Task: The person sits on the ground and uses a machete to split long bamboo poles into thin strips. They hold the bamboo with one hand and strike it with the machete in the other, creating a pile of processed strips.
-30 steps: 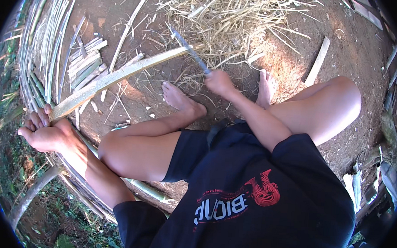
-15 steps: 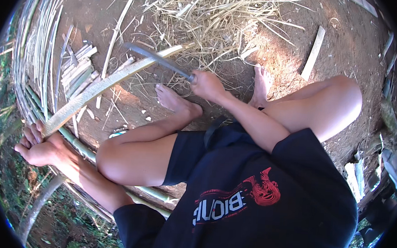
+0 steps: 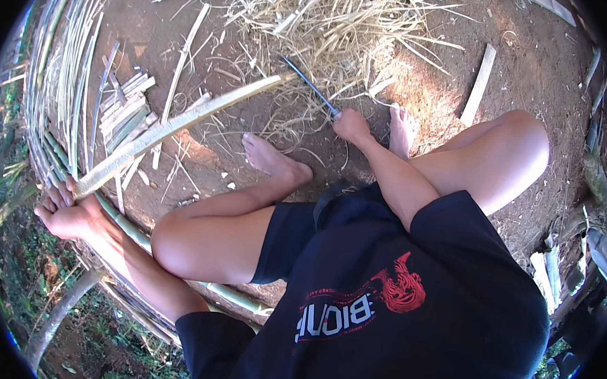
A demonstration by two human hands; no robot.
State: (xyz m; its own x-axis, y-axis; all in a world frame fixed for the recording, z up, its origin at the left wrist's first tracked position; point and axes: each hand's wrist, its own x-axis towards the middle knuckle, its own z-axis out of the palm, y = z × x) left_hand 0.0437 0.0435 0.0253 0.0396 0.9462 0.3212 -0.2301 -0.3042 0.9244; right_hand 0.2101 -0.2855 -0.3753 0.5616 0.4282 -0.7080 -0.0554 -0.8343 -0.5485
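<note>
A long, pale split bamboo strip (image 3: 175,126) slants from the lower left up toward the straw-like shavings. Its near end lies in my left hand (image 3: 69,213), whose fingers curl around it. My right hand (image 3: 353,126) grips the handle of a long knife (image 3: 311,86). The narrow dark blade points up and left, its tip close to the far end of the strip. Whether the blade touches the strip I cannot tell. Both my bare feet rest on the dirt below the knife.
A heap of thin bamboo shavings (image 3: 348,25) covers the ground ahead. Short split pieces (image 3: 126,113) are stacked at the left, beside many long thin strips (image 3: 70,85). A flat bamboo piece (image 3: 478,85) lies at the right. Green poles (image 3: 234,296) run beneath my left leg.
My right hand has moved right with the knife, carrying the blade from across the strip's middle toward its far end. My left hand and the strip have shifted slightly right.
</note>
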